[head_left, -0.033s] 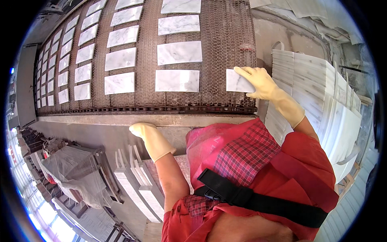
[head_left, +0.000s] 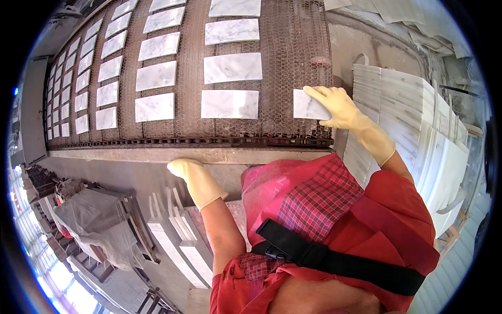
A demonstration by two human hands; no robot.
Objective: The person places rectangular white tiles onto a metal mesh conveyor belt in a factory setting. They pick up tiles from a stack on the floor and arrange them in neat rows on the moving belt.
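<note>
Pale yellow rubber gloves cover both of my hands. My right hand is at the right end of a brown wire-mesh belt, gripping the right edge of a white marble tile with grey veins. Its fingers lie over the tile's upper corner and the thumb is by the lower corner. To its left, a glossy marble tile lies flat, the near end of a column of such tiles. My left hand hangs by the belt's near ledge, apart from the tiles, its fingers mostly hidden from this angle.
Several columns of tiles cover the belt to the left. A metal ledge runs along its near side. Stacked streaked slabs stand close at my right. White strips and a plastic-covered stack are at the lower left.
</note>
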